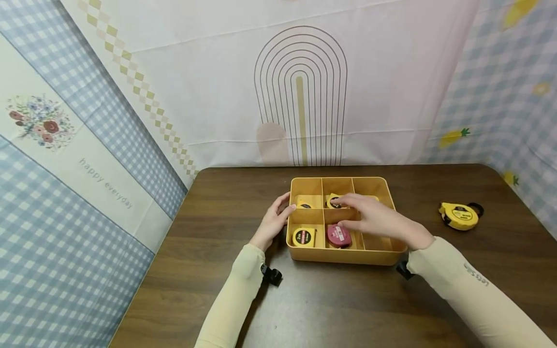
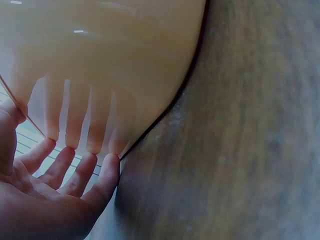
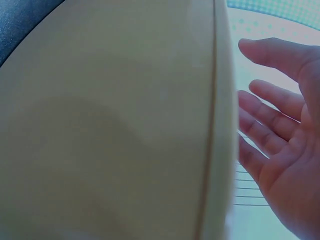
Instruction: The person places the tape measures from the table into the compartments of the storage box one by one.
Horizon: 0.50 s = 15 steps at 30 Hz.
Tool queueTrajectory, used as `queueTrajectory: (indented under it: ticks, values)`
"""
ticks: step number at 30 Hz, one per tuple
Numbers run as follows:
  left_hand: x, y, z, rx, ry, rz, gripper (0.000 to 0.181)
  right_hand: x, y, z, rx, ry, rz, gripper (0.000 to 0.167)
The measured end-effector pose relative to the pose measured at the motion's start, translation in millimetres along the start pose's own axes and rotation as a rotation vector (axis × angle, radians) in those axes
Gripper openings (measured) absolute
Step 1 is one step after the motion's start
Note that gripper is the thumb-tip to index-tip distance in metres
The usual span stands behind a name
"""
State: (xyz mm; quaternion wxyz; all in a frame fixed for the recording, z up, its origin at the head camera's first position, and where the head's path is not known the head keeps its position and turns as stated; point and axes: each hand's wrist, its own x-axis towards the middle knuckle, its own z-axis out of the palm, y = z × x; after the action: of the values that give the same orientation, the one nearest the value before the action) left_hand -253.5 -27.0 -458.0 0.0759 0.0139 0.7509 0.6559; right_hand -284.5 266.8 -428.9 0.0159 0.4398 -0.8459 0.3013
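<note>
A yellow-orange divided box (image 1: 348,256) sits on the table. My left hand (image 1: 273,223) holds its left wall, thumb at the rim and fingertips against the outside, as the left wrist view shows too. My right hand (image 1: 376,217) is over the box, fingers spread; nothing shows between thumb and fingers in the right wrist view. Its fingers partly cover a yellow tape measure (image 1: 332,201) in the back middle compartment. Near the thumb, a pink tape measure (image 1: 339,236) lies in the front middle one. Yellow tape measures occupy the front left (image 1: 303,237) and back left (image 1: 305,205) compartments.
Another yellow tape measure (image 1: 461,216) with a black strap lies on the table right of the box. The right hand partly hides the right-hand compartments. Patterned cloth (image 1: 374,87) hangs behind the dark wooden table (image 1: 226,203) and along its sides.
</note>
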Motion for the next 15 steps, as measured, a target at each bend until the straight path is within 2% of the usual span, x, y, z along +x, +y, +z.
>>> queueTrajectory:
  ticks: [15]
  values:
    - [0.1,-0.5,1.0,-0.007,0.003,0.006,0.059,-0.3,1.1,-9.9,0.032,0.061,-0.021,0.044]
